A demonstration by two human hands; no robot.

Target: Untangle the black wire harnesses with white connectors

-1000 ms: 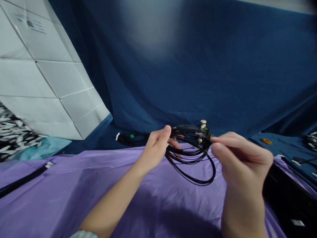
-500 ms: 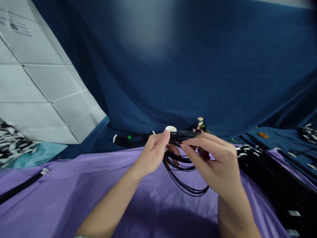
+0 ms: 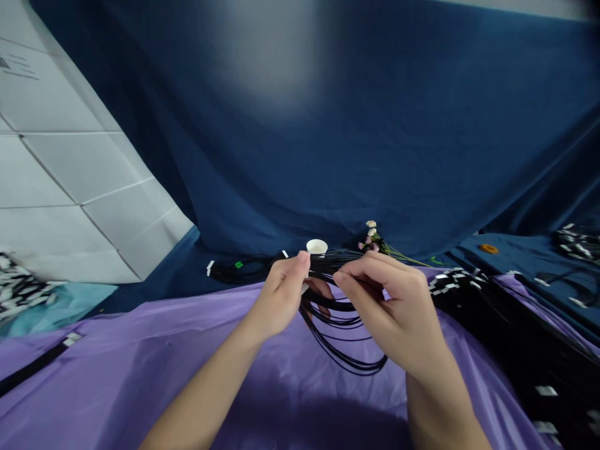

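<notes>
A coiled bundle of thin black cables [image 3: 340, 322] hangs in loops between my two hands, above a purple cloth. My left hand [image 3: 287, 294] is closed around the bundle's left side, thumb on top, with a bit of white showing by the thumb. On the right, my right hand [image 3: 391, 300] has its thumb and index finger pinched together at the bundle's strands; the exact piece between the fingertips is too small to make out. The lower loops droop freely below the hands.
Behind my hands stand a white cup [image 3: 317, 247] and small artificial flowers [image 3: 372, 236]. More black cables with white ends lie at right [image 3: 487, 337] and behind left [image 3: 244, 270]. White boxes [image 3: 94, 169] are stacked at left. An orange ring [image 3: 489, 249] sits at back right.
The view has shifted slightly, so the scene sits a little further left. Both hands keep their hold, and the right fingertips stay pinched at the cables with little visible movement.
</notes>
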